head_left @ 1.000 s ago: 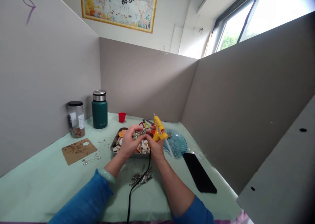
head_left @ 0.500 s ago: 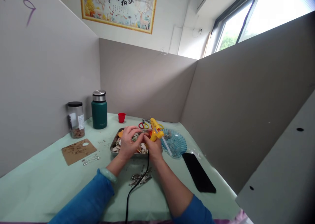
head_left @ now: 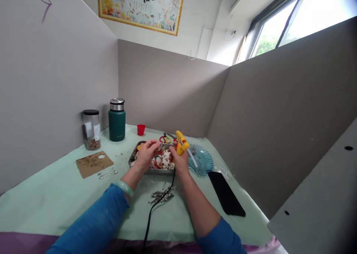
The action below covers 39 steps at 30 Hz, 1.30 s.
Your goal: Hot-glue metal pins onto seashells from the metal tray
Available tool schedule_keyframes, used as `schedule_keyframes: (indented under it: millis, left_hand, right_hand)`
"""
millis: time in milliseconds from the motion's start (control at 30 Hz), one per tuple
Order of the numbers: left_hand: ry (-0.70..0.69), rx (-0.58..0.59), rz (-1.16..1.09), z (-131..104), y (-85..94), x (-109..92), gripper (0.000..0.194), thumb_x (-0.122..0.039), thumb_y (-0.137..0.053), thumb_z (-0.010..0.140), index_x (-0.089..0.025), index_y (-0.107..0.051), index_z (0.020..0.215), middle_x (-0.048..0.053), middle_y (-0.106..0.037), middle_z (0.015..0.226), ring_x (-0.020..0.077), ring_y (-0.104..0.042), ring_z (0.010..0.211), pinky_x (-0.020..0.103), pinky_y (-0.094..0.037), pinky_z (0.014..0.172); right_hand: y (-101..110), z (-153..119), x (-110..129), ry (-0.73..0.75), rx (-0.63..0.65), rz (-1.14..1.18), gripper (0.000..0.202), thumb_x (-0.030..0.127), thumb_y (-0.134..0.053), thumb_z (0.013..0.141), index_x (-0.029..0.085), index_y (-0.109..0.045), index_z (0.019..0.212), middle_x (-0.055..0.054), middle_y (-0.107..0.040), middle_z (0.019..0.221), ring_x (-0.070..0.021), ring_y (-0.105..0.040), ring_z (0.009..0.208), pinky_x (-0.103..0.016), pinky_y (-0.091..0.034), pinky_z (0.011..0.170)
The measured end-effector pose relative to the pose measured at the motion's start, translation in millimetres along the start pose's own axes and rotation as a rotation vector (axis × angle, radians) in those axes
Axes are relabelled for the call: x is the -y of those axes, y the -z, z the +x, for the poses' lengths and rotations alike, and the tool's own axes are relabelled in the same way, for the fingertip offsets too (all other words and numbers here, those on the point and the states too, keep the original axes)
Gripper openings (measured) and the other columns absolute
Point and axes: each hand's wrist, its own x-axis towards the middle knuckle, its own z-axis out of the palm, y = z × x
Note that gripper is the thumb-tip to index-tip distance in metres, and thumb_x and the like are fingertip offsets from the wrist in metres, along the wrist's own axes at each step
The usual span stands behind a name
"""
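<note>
Currently R hand point(head_left: 180, 164) grips glue gun point(head_left: 182, 144) — can't tell re L hand point(head_left: 145, 155) — "9" point(head_left: 46, 5) on panel point(head_left: 61, 71).

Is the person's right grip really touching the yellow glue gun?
Touching. The head view shows the right grip around the lower part of the yellow glue gun, with the yellow body poking out above and no gap between them.

Your worktop point(head_left: 69, 205): jar point(head_left: 92, 129) by left edge, bottle point(head_left: 116, 125) behind-right of it, card point(head_left: 92, 166) in front, pins point(head_left: 108, 173) off card's near-right side. Cup point(head_left: 141, 130) near far edge; scissors point(head_left: 162, 139) to its right, behind tray point(head_left: 156, 171). Tray mid-worktop, shells point(head_left: 166, 160) in it, metal bits point(head_left: 156, 196) in front, cord point(head_left: 150, 216) across those. Glue gun point(head_left: 182, 143) in your right hand point(head_left: 180, 163). Dish point(head_left: 205, 161) right of tray; slab point(head_left: 226, 193) in front, toward right edge.
</note>
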Motion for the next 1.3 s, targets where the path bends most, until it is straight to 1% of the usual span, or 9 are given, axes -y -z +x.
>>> schedule_keyframes:
  millis: [300, 500, 600, 700, 767, 867, 967, 1133, 1300]
  left_hand:
    - [0.04, 0.093, -0.01, -0.6, -0.3, 6.1, 0.024, -0.029, -0.077, 0.063, -0.014, -0.062, 0.075, 0.001, -0.062, 0.075, 0.0106, -0.058, 0.064, 0.022, -0.049, 0.057]
    - [0.1, 0.128, -0.083, -1.3, 0.7, 4.4, 0.024, -0.028, -0.076, 0.067, -0.014, -0.062, 0.08, 0.002, -0.064, 0.076, 0.0117, -0.061, 0.065, 0.024, -0.052, 0.062]
    - [0.089, 0.125, -0.087, 1.5, 3.1, 1.5, 0.025, -0.027, -0.076, 0.067, -0.012, -0.063, 0.082, 0.003, -0.064, 0.076, 0.0121, -0.062, 0.065, 0.025, -0.053, 0.065]
    - [0.036, 0.051, -0.112, 6.0, 6.8, -2.9, 0.026, -0.028, -0.076, 0.066, -0.012, -0.062, 0.081, 0.002, -0.063, 0.076, 0.0121, -0.062, 0.065, 0.027, -0.054, 0.067]
    - [-0.013, 0.007, -0.134, 8.5, 9.8, -5.4, 0.028, -0.028, -0.077, 0.066, -0.013, -0.06, 0.082, 0.001, -0.062, 0.075, 0.0121, -0.062, 0.065, 0.027, -0.054, 0.067]
    - [-0.055, -0.024, -0.13, 10.1, 13.3, -7.6, 0.03, -0.028, -0.077, 0.065, -0.015, -0.059, 0.085, 0.0, -0.062, 0.077, 0.0116, -0.061, 0.065, 0.029, -0.054, 0.068]
    - [-0.049, -0.034, -0.101, 9.6, 13.4, -8.6, 0.031, -0.028, -0.078, 0.063, -0.015, -0.059, 0.085, 0.0, -0.062, 0.078, 0.0107, -0.061, 0.064, 0.029, -0.053, 0.068]
    - [-0.041, 0.047, -0.051, 7.7, 10.0, -7.4, 0.031, -0.031, -0.077, 0.064, -0.014, -0.062, 0.085, 0.001, -0.064, 0.082, 0.0108, -0.06, 0.064, 0.03, -0.052, 0.068]
    - [-0.071, 0.151, 0.062, 4.8, 9.2, -4.0, 0.029, -0.03, -0.076, 0.067, -0.015, -0.065, 0.089, 0.003, -0.066, 0.089, 0.0128, -0.061, 0.074, 0.029, -0.05, 0.074]
  right_hand:
    - [0.8, -0.6, 3.9, 0.046, 0.02, 0.027, 0.04, 0.035, -0.067, 0.068, 0.02, -0.052, 0.101, 0.006, -0.056, 0.065, -0.0067, -0.043, 0.041, -0.02, -0.037, 0.038]
    - [3.3, 0.0, 0.4, 0.06, 0.041, -0.038, 0.043, 0.04, -0.066, 0.07, 0.02, -0.052, 0.105, 0.006, -0.055, 0.066, -0.0066, -0.042, 0.041, -0.02, -0.037, 0.04]
    - [9.4, 6.7, -1.8, 0.095, 0.069, -0.24, 0.045, 0.047, -0.062, 0.073, 0.019, -0.054, 0.107, 0.004, -0.056, 0.065, -0.009, -0.044, 0.044, -0.022, -0.038, 0.044]
    - [19.9, 18.2, 0.1, 0.189, 0.068, -0.597, 0.044, 0.049, -0.064, 0.071, 0.019, -0.059, 0.102, -0.002, -0.063, 0.076, -0.0153, -0.055, 0.062, -0.026, -0.042, 0.056]
    - [27.1, 24.6, 3.2, 0.189, 0.081, -0.811, 0.044, 0.048, -0.066, 0.071, 0.019, -0.059, 0.104, -0.005, -0.066, 0.086, -0.0197, -0.059, 0.073, -0.028, -0.042, 0.063]
    - [34.2, 27.5, 7.2, 0.17, 0.201, -1.119, 0.04, 0.044, -0.062, 0.076, 0.02, -0.059, 0.107, -0.009, -0.069, 0.089, -0.0236, -0.062, 0.078, -0.029, -0.04, 0.065]
    - [34.3, 24.3, 8.9, 0.18, 0.343, -1.344, 0.035, 0.043, -0.064, 0.075, 0.021, -0.063, 0.101, -0.01, -0.07, 0.086, -0.0251, -0.064, 0.077, -0.029, -0.038, 0.063]
    - [29.6, 18.0, 9.1, 0.188, 0.415, -1.487, 0.031, 0.044, -0.068, 0.071, 0.021, -0.067, 0.091, -0.011, -0.071, 0.084, -0.0258, -0.064, 0.077, -0.029, -0.038, 0.062]
    - [35.3, 16.9, 13.6, 0.229, 0.444, -1.421, 0.026, 0.044, -0.069, 0.071, 0.023, -0.07, 0.086, -0.008, -0.07, 0.082, -0.0237, -0.063, 0.076, -0.029, -0.04, 0.065]
